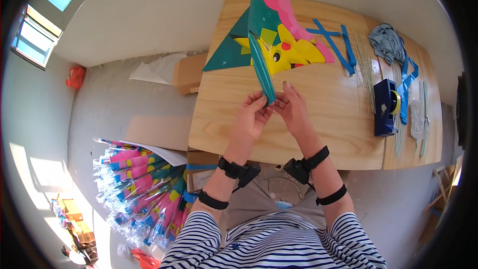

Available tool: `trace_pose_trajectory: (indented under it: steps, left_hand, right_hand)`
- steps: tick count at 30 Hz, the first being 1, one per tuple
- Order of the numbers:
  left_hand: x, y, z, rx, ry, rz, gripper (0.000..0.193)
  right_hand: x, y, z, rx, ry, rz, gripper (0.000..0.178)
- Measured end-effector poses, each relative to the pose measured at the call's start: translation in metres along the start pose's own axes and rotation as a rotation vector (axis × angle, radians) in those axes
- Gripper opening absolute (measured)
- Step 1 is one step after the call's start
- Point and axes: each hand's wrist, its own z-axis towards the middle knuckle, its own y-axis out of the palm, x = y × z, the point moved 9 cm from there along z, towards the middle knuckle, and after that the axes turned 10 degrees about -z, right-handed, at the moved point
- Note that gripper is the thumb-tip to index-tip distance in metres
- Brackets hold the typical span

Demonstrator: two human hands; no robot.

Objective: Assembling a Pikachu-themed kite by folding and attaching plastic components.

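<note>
A triangular kite (265, 15) stands partly upright over the table, teal with a pink scalloped border and a yellow cartoon figure (294, 52). Its teal central fold (260, 65) points down toward me. My left hand (253, 114) is closed on the lower tip of that fold, pinching it between thumb and fingers. Close beside it, my right hand (293, 107) has its fingers curled against the same tip, the thumb raised. The right fingertips are partly hidden, so how firmly they grip is unclear.
On the wooden table (333, 139), blue ribbons (343, 50), thin rods (367, 65), a grey cloth (387, 43) and a dark blue tape dispenser (384, 109) lie to the right. Wrapped colourful kites (144, 184) are piled at lower left, near cardboard (191, 74).
</note>
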Motion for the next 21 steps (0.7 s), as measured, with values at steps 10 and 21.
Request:
trace_pose_trajectory:
  steps: [10, 21]
  left_hand:
    - [0.046, -0.018, -0.015, -0.032, 0.523, 1.458, 0.036]
    - [0.141, -0.006, 0.166, 0.011, 0.666, 2.031, 0.05]
  right_hand:
    - [-0.023, -0.061, -0.065, 0.182, -0.176, -0.504, 0.046]
    - [0.013, -0.135, -0.175, 0.386, 0.042, -0.512, 0.05]
